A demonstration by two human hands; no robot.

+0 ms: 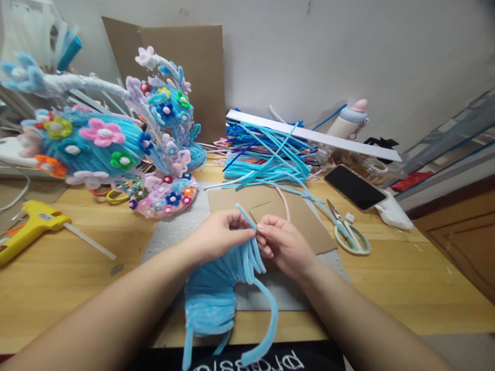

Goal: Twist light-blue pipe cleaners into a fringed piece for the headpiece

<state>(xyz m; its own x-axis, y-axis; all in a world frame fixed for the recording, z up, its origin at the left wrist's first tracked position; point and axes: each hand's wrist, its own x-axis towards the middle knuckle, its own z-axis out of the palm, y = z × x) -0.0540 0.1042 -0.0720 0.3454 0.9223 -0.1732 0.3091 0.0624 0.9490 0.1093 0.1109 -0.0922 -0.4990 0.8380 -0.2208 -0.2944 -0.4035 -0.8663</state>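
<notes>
A bundle of light-blue pipe cleaners (pixel 211 299) hangs bent over the near edge of the table, below my hands. My left hand (pixel 228 232) is closed at its upper end, with thumb and fingers pinching a light-blue pipe cleaner (pixel 246 216) whose tip sticks up. Close against it, my right hand (pixel 284 242) pinches the same strands between thumb and forefinger. One loose pipe cleaner end (pixel 273 309) curls down to the right of the bundle. Under the hands lie a cardboard sheet (pixel 309 221) and a grey cutting mat (pixel 162 237).
Flower-covered pipe cleaner lanterns (pixel 104 139) stand at the left, near a yellow glue gun (pixel 38 226). Behind the cardboard is a pile of blue pipe cleaners (pixel 266 159). Scissors (pixel 350 232), a phone (pixel 355 186) and a bottle (pixel 348 121) are at the right.
</notes>
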